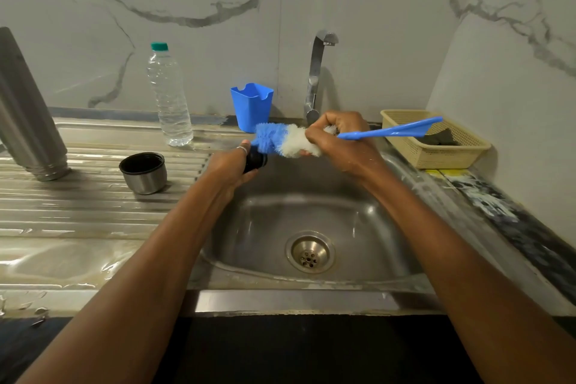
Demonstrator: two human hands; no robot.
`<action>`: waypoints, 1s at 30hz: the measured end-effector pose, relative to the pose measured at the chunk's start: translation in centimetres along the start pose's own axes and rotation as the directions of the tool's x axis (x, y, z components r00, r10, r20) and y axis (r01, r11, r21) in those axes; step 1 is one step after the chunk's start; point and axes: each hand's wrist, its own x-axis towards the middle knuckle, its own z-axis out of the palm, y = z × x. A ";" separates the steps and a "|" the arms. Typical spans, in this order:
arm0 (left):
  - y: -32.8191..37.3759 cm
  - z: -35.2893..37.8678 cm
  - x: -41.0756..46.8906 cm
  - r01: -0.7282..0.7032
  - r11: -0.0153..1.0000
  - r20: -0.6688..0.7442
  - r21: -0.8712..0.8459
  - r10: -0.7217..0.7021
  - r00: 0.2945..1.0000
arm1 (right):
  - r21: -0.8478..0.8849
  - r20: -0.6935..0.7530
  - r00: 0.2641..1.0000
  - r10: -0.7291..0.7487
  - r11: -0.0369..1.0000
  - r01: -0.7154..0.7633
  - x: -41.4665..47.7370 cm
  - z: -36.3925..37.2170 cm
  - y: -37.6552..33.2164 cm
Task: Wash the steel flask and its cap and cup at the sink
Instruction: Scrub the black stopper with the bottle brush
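No text, label, brand, number or sign can be read in this view. Nothing legible is found on the water bottle (pixel 170 97), the steel flask (pixel 28 109), the cup (pixel 143 173), the blue holder (pixel 252 106) or the basket (pixel 436 140) — their surfaces are recorded as plain.

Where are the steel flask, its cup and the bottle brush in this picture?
steel flask (pixel 26 109): head view, on its brushed body.
cup (pixel 146 181): head view, on its steel side wall.
bottle brush (pixel 269 137): head view, on its blue bristles.
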 end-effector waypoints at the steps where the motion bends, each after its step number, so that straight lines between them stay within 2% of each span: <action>1: 0.0 0.0 0.0 -0.002 1.000 0.002 0.006 0.002 1.000 | 0.003 -0.018 1.000 -0.007 1.000 0.007 0.0 -0.1 -0.1; 6: -0.4 0.5 0.0 -0.017 0.999 0.009 0.043 0.017 1.000 | -0.065 0.087 0.996 0.025 0.998 -0.020 -0.7 1.3 0.0; 10: -0.1 -0.6 0.7 0.001 0.999 -0.003 0.038 0.000 1.000 | -0.020 0.028 0.999 -0.023 1.000 0.024 -0.4 -0.1 -0.7; 20: -0.1 -0.6 0.9 0.070 0.997 0.078 0.016 -0.071 0.994 | -0.007 0.015 0.999 -0.040 0.999 0.040 -0.3 -0.1 -0.1; 27: 0.3 -0.6 0.2 0.087 0.996 0.265 -0.020 -0.079 0.961 | 0.010 -0.053 0.998 -0.041 0.999 0.042 -0.2 -0.3 -0.2; 30: 0.2 -0.6 0.1 0.070 0.997 0.276 -0.023 -0.061 0.959 | 0.006 -0.054 0.998 -0.029 1.000 0.030 0.0 -0.3 0.0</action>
